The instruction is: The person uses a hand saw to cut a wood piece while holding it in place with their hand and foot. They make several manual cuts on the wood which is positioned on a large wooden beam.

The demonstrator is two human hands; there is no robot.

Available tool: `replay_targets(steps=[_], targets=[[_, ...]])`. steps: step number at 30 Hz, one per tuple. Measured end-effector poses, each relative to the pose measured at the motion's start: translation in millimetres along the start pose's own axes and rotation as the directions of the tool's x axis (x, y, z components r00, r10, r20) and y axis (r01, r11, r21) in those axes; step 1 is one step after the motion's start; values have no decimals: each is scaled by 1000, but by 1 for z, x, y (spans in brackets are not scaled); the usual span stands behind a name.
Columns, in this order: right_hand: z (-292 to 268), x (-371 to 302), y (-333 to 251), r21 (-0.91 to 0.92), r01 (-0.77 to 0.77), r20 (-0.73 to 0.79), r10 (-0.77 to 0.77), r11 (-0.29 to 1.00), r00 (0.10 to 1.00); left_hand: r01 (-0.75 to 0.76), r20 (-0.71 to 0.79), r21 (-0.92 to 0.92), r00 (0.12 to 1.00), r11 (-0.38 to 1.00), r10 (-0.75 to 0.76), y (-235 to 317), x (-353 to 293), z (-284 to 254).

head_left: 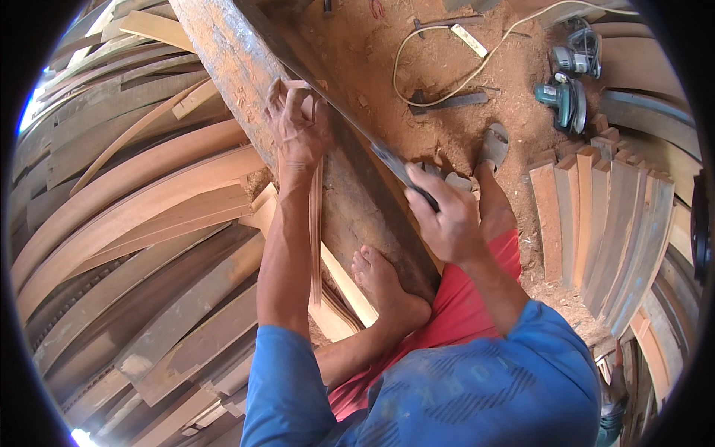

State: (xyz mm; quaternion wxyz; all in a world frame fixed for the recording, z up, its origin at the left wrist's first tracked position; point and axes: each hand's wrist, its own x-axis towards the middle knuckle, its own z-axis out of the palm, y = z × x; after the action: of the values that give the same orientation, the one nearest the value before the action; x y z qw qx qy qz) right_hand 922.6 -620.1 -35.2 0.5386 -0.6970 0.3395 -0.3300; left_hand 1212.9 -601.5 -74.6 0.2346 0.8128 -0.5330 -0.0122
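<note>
My right hand (pixel 447 212) is closed round the dark handle of a handsaw (pixel 391 160). The saw's thin blade slants up and left toward my left hand (pixel 298 127). That hand is bent over the end of a narrow wooden strip (pixel 316 231), fingers curled on it, pressing it down on a thick, worn beam (pixel 365 194). Most of the strip runs back under my left forearm. Where the blade meets the wood is hard to make out. My bare foot (pixel 383 283) rests on the beam's near part.
Stacked boards and curved planks (pixel 134 201) fill the left side. Sawdust covers the ground (pixel 357 45). At the upper right lie a green circular saw (pixel 564 103), another power tool (pixel 577 59) and a white cord with a power strip (pixel 469 41). Cut wooden pieces (pixel 596 216) stand at the right.
</note>
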Motion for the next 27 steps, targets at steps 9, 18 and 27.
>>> replay_targets(steps=[9, 18, 27], targets=[[-11, 2, -4, 17, -22, 44, 21, 1000, 999, 30, -4, 53, 1000, 998, -30, -6, 4, 0], [24, 61, -13, -40, -47, 62, 49, 998, 997, 35, 11, 71, 999, 997, -36, 2, 7, 1], [23, 44, 7, -75, 27, 14, -26, 997, 1000, 24, 46, 59, 999, 998, -27, 7, 8, 0]])
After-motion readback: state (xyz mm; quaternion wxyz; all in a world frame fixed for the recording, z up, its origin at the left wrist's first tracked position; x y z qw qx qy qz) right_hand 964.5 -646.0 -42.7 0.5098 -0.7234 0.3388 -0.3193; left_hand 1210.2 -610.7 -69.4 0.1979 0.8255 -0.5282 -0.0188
